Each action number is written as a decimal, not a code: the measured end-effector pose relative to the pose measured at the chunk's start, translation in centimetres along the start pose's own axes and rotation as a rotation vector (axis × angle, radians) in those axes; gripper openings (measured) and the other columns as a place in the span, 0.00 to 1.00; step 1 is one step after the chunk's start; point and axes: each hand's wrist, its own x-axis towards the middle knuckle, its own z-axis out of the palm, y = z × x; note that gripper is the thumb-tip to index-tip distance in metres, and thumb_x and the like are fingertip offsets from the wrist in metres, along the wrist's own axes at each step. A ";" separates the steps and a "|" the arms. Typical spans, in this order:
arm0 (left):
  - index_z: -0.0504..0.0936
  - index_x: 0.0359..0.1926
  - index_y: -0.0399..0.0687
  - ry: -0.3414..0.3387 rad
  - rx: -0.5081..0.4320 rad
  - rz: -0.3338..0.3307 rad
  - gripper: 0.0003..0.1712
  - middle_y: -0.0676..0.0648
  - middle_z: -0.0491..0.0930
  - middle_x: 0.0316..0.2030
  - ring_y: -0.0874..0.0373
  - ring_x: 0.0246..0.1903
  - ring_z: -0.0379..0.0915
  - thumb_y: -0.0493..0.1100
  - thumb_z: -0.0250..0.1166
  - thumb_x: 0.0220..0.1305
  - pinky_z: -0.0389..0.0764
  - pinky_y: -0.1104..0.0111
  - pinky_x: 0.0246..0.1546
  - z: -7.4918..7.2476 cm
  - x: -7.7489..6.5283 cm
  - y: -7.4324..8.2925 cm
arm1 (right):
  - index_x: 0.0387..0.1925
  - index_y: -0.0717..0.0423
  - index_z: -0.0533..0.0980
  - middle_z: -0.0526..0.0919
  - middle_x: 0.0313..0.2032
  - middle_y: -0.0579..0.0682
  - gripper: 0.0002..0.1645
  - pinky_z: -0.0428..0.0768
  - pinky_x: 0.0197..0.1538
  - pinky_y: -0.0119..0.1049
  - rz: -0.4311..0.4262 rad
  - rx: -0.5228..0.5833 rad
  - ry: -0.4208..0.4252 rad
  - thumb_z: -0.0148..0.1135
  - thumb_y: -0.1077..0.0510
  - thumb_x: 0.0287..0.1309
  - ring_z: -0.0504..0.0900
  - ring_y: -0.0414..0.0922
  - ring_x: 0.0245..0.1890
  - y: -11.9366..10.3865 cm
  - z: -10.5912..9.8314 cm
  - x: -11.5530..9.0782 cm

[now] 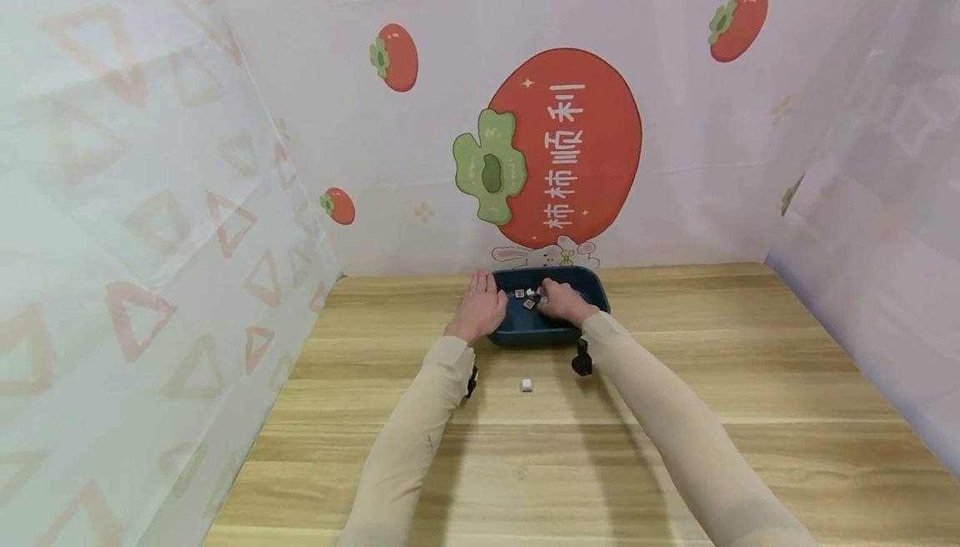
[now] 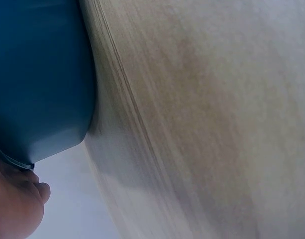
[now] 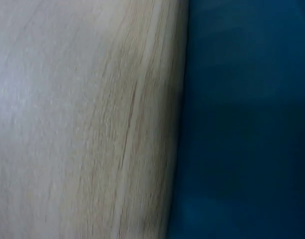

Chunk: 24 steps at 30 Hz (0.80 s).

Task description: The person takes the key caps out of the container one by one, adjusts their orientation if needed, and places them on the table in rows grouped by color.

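Left hand (image 1: 478, 312) clasps tray (image 1: 534, 337) at frame centre, right hand (image 1: 564, 301), grip unclear, amid blocks (image 1: 520, 293) likely light, stiff, best pinched side-on

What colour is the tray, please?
The tray is dark blue; the left wrist view shows it best.

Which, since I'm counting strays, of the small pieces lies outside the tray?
The white piece on the table, in front of the blue tray; the other visible pieces are all inside it.
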 end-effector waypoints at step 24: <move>0.48 0.74 0.29 -0.013 0.024 -0.007 0.38 0.32 0.44 0.76 0.43 0.78 0.34 0.54 0.29 0.77 0.41 0.57 0.78 0.3 0.4 -0.1 | 0.44 0.56 0.70 0.82 0.30 0.53 0.10 0.81 0.28 0.36 -0.168 0.167 0.036 0.55 0.55 0.67 0.81 0.44 0.21 0.5 -2.2 -3.0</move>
